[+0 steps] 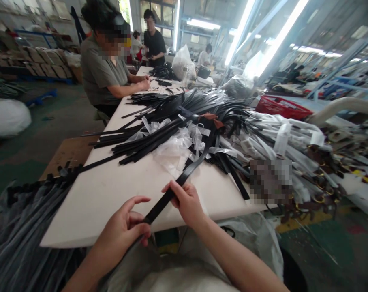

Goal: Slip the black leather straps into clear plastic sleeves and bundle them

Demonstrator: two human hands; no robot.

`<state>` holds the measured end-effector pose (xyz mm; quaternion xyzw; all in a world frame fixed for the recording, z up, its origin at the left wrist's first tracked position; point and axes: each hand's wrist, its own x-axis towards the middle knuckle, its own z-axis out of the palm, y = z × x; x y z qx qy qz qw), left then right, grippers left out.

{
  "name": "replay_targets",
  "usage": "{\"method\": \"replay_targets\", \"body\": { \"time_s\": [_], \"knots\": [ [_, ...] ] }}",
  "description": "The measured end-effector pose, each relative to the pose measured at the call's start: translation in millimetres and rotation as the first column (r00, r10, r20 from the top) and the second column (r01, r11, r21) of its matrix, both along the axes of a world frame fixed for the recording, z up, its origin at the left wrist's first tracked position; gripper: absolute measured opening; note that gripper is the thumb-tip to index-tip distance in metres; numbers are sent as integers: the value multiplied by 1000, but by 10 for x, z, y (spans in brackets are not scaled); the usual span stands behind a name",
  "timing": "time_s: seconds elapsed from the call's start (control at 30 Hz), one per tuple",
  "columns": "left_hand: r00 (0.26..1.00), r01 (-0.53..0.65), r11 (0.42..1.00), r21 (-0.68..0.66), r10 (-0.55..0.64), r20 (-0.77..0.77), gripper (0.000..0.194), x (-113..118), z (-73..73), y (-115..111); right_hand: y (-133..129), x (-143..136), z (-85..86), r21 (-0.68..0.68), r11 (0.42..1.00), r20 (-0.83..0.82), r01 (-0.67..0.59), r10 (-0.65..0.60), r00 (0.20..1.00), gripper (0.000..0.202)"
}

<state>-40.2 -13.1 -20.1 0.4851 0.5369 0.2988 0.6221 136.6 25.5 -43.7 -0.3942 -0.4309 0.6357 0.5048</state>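
A long black strap [159, 206] runs between my two hands over the near edge of the white table [89, 211]. My right hand [185, 198] pinches it between thumb and fingers, and its far part curves up toward the pile. Lower down, my left hand [127, 223] grips the strap's near end with thumb and curled fingers, the index finger stretched out. Beyond lies a large heap of black straps [172, 105], with crumpled clear plastic wrap [174, 146] on top and a brown piece [212, 119] among them.
More plastic-wrapped straps [22, 227] hang at the lower left beside cardboard [70, 156]. Wrapped pieces with metal rings [317, 178] crowd the right side. A red basket [281, 107] stands behind them. A co-worker [101, 73] sits at the table's left side.
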Motion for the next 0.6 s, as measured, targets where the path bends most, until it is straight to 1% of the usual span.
{"method": "replay_targets", "body": {
  "time_s": [0.03, 0.1, 0.13, 0.17, 0.23, 0.3, 0.37, 0.43, 0.5, 0.6],
  "knots": [
    [1000, -13, 1000, 8, 13, -1, 61, 20, 3, 28, 6, 0, -4, 27, 998, 26, -49, 48, 999, 48],
    [999, -29, 999, 22, 29, 21, 62, 66, -7, 87, -6, -14, -11, 69, 975, 106, -212, 204, 973, 49],
    [999, -34, 999, 27, 33, 35, 62, 85, -21, 114, -12, -16, -11, 77, 963, 141, -258, 246, 959, 49],
    [998, -34, 999, 34, 32, 49, 63, 97, -39, 135, -12, -8, -6, 80, 957, 168, -277, 261, 951, 49],
    [996, 8, 999, 45, -12, 92, 69, 93, -90, 159, 17, 40, 15, 73, 961, 188, -267, 250, 950, 49],
    [985, 94, 994, 50, -100, 142, 73, 53, -146, 154, 67, 109, 37, 47, 972, 173, -228, 217, 961, 53],
    [964, 222, 975, 10, -221, 150, 62, 0, -189, 129, 98, 154, 39, 12, 979, 170, -204, 199, 965, 57],
    [948, 311, 948, -64, -305, 97, 50, -34, -208, 96, 76, 143, 17, -3, 975, 190, -220, 216, 958, 57],
    [942, 336, 936, -110, -335, 26, 51, -40, -201, 67, 4, 84, -10, 31, 967, 227, -255, 241, 943, 55],
    [956, 289, 954, -78, -292, -39, 53, -33, -166, 33, -99, 9, 0, 123, 945, 281, -303, 259, 924, 48]
  ]
}}
